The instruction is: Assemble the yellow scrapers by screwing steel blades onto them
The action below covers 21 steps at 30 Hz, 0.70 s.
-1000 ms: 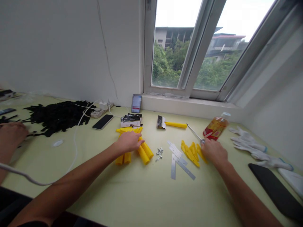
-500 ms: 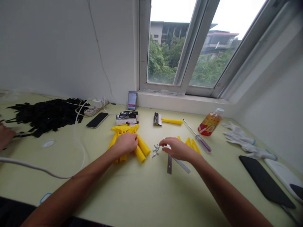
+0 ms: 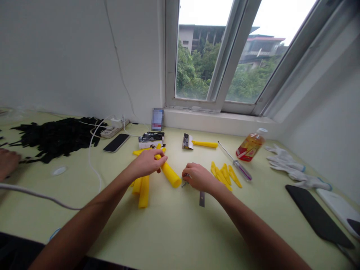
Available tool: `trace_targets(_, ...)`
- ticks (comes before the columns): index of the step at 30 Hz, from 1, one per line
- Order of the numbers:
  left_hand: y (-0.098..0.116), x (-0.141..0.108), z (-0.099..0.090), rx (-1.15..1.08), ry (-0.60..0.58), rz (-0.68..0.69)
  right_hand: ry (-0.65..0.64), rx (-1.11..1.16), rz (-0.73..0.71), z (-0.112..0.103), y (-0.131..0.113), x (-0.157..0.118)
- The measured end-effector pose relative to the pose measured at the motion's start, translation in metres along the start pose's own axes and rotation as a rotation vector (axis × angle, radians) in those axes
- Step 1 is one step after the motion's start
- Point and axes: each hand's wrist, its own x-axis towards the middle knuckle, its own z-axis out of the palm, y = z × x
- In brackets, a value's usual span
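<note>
My left hand (image 3: 149, 163) is closed on a yellow plastic handle (image 3: 171, 174) whose thick round end points toward the near right. More yellow handles (image 3: 143, 191) lie in a pile beneath and beside that hand. My right hand (image 3: 198, 177) has its fingers bent together over a small cluster of screws (image 3: 184, 183) and partly covers them. Whether a screw sits in its fingertips is too small to tell. One flat grey metal strip (image 3: 201, 199) pokes out from under the right hand. Several flat yellow pieces (image 3: 225, 173) lie just right of it.
Behind are small black-and-white boxes (image 3: 150, 141) and a packaged yellow-handled tool (image 3: 205, 144). To the right lie a screwdriver (image 3: 242, 170), a bottle (image 3: 251, 145) and gloves (image 3: 292, 168). At left are a phone (image 3: 116, 143), black strips (image 3: 56, 138), a white cable (image 3: 91, 150) and another person's hand (image 3: 8, 163).
My left hand has lifted slightly from the pile with one yellow handle. My right hand has moved left onto the screws, its fingers closing. The second metal strip no longer shows.
</note>
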Motion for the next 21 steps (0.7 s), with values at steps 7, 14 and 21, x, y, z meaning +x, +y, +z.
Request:
trace_targets(7,0.01,0.023,-0.006,-0.234,0.101,0.024,0.01,-0.021,0.008,0.003,-0.003,0.007)
trace_targets(14,0.019,0.06,0.007,-0.516,0.1,0.08,0.043,0.053,-0.016,0.001,-0.002,0.006)
trace_targets(21,0.02,0.062,0.024,-0.826,-0.132,0.078,0.254,0.324,-0.012,-0.037,0.022,-0.005)
